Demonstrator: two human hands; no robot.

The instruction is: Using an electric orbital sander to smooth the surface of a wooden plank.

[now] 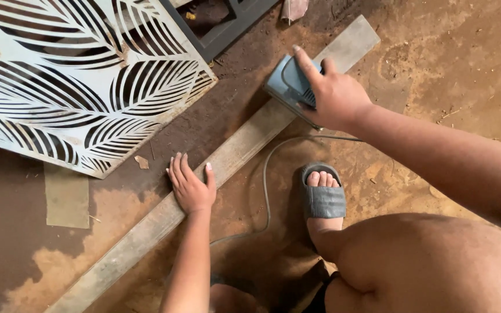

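Wooden plank [146, 229] lies across the dirt floor [447, 52]; left hand [191, 186] presses flat on it, fingers spread, right hand [331, 95] grips a blue sander [288, 84] farther along it.

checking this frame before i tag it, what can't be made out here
Head view only:
- Sander: its base and the plank face beneath are hidden by the tool body and the right hand.
- Wooden plank: its lower end is cut off by the bottom edge.
- Power cord: runs behind the left arm; no plug visible.
- Leaf-pattern cut-out panel: cropped by the top and left edges.
- Left hand: palm hidden, pressed flat on the plank.
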